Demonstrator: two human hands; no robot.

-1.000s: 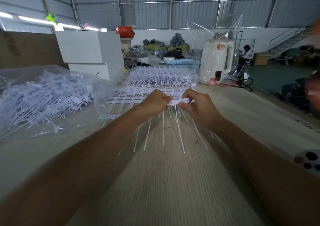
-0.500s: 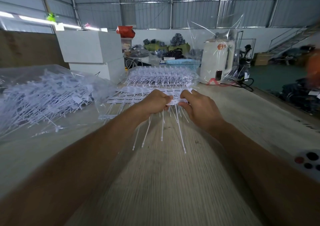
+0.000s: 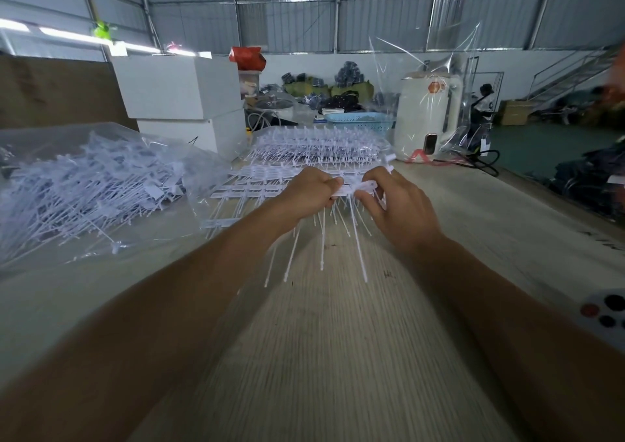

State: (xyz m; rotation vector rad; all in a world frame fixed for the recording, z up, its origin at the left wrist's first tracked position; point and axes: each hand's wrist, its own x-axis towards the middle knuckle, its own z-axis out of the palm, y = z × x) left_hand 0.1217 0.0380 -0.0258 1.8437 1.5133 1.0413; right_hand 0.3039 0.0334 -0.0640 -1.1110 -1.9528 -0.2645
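Observation:
Above the wooden table (image 3: 338, 357), both my hands hold one white plastic strip of tag ties (image 3: 351, 189), whose thin stems hang down toward me. My left hand (image 3: 304, 198) grips the strip's left end in a closed fist. My right hand (image 3: 395, 204) pinches its right end between thumb and fingers. Behind the hands, more flat strips of ties (image 3: 257, 187) lie on the table in front of a stack of tie strips (image 3: 321, 147).
A clear bag of loose separated ties (image 3: 84, 184) fills the table's left side. White boxes (image 3: 179, 99) stand behind it, a blue basket (image 3: 358, 121) and a white kettle (image 3: 429, 113) in clear wrap at the back. The table's right edge drops to a green floor.
Both hands shifted slightly on the strip; the hanging stems swung and now spread differently. The right hand's fingers have lifted a little at the strip's end.

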